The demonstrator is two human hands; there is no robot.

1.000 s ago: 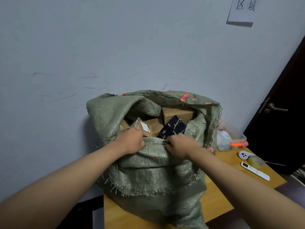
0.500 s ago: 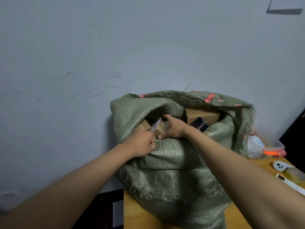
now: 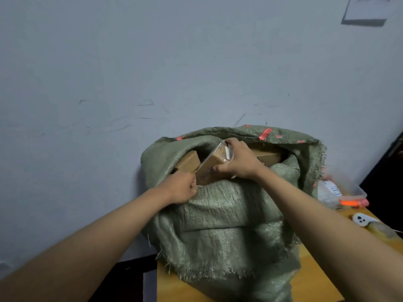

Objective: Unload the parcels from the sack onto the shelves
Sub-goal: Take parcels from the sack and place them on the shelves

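Observation:
A green woven sack (image 3: pixel 229 219) stands open on a wooden table against the wall. My right hand (image 3: pixel 238 161) grips a brown cardboard parcel in clear plastic wrap (image 3: pixel 210 168), tilted and raised out of the sack's mouth. My left hand (image 3: pixel 183 188) clutches the sack's front rim, just below the parcel's lower end. Two more brown boxes show inside the sack, one at the left (image 3: pixel 188 163) and one behind my right wrist (image 3: pixel 269 156). No shelves are in view.
The wooden table (image 3: pixel 314 277) extends right of the sack, carrying a clear plastic bag with an orange item (image 3: pixel 342 194), a white device (image 3: pixel 361 219) and a tape roll (image 3: pixel 380 228). A dark door edge sits at far right. A paper sign (image 3: pixel 368 7) hangs on the wall.
My right hand left the sack's rim, reached inside, took the wrapped parcel and lifted it up. The left hand kept holding the rim. The view shifted left.

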